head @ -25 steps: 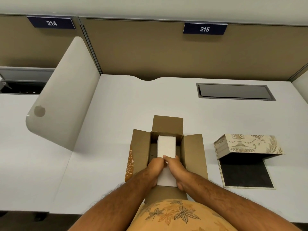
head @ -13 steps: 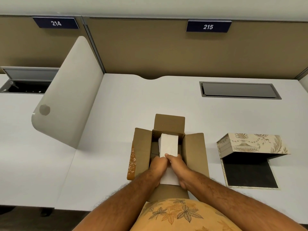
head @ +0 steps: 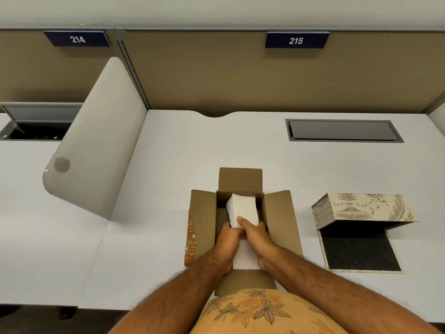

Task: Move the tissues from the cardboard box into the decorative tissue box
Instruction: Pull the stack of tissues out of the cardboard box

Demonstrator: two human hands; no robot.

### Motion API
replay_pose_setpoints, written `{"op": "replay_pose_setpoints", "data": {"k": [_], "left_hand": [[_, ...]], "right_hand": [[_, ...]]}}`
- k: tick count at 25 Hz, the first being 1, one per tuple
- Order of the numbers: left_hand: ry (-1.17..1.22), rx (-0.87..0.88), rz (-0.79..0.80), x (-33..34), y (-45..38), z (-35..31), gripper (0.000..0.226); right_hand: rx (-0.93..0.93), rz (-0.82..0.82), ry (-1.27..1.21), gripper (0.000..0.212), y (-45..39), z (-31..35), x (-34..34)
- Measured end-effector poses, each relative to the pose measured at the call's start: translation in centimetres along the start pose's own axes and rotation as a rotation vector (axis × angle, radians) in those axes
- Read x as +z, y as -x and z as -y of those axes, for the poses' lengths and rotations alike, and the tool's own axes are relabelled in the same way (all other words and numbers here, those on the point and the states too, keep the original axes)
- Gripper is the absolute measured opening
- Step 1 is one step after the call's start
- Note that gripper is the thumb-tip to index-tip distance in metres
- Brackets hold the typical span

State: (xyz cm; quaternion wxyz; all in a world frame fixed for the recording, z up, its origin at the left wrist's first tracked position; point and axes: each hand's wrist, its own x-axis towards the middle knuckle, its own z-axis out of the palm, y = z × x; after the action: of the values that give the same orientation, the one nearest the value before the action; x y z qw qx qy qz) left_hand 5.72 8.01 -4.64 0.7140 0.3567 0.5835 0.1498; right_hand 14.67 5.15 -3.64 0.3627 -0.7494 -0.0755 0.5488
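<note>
Both hands, left hand (head: 227, 239) and right hand (head: 255, 237), clench the tissue stack (head: 243, 210) from either side to keep it squared, inside the cardboard box (head: 279, 218). Decorative tissue box (head: 361, 208) waits open at 3 o'clock.

The tissues (head: 243, 208) sit in the cardboard box (head: 279, 218), left of the decorative tissue box (head: 361, 207).

Both bare forearms reach forward from the bottom edge and converge at the centre; the left hand (head: 228, 239) clasps the left side of the tissues (head: 243, 210), its fingers hidden below; the right hand (head: 255, 239) clasps the right side, thumb laid across the top; the two hands touch, wrists angled inward, knuckles facing up.
</note>
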Motion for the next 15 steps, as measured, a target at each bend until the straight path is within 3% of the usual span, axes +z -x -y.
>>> {"op": "replay_pose_setpoints", "data": {"k": [7,15], "left_hand": [[0.033,0.026,-0.124,0.4,0.4,-0.5,0.049],[-0.040,0.087,-0.060,-0.3,1.7,-1.1,0.081]], "right_hand": [[-0.094,0.069,0.096,0.065,-0.3,0.5,-0.5],[-0.126,0.153,0.117,0.077,-0.5,1.5,-1.8]]}}
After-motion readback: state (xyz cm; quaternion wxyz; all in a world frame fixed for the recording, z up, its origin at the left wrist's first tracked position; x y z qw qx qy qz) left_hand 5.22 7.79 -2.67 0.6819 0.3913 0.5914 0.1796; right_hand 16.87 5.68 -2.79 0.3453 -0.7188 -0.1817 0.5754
